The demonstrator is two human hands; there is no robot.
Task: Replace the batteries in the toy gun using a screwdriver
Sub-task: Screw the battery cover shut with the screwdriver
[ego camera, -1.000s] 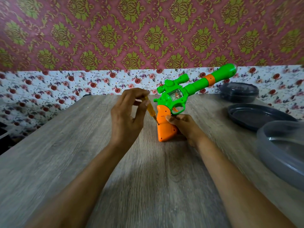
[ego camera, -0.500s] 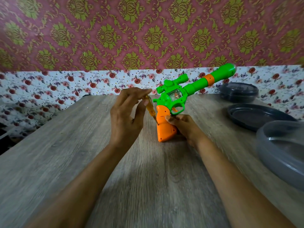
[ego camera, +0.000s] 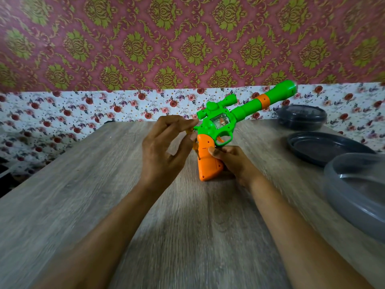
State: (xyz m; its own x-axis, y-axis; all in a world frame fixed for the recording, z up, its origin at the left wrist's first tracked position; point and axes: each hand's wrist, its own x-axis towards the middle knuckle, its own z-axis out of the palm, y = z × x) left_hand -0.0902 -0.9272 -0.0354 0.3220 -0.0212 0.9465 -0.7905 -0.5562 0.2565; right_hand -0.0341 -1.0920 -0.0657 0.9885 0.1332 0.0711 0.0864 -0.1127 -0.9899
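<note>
Since the left hand is covering most of the screwdriver, only scraps of its amber handle are showing between the curled fingers that are pinching it. The tip is sitting against the left edge of the orange grip, but it is too small to tell whether it is seated in a screw. The right hand is holding that grip: the thumb is pressing on the near face and the fingers are wrapping round behind, out of sight. A grey translucent bowl is getting cut off by the right frame edge. Both forearms and the near tabletop are blurring out.

The grey wood-grain table is filling the lower frame. On the far right, a dark lidded container is sitting behind a dark shallow plate, and the bowl is lying nearest. Behind the table, a white floral strip is running under maroon-and-green damask wallpaper.

The toy gun is standing mid-table on the butt of its grip, with the barrel pointing up and far right. It is showing a green body, a scope on top, a clear side window, an orange barrel band and an orange trigger.
</note>
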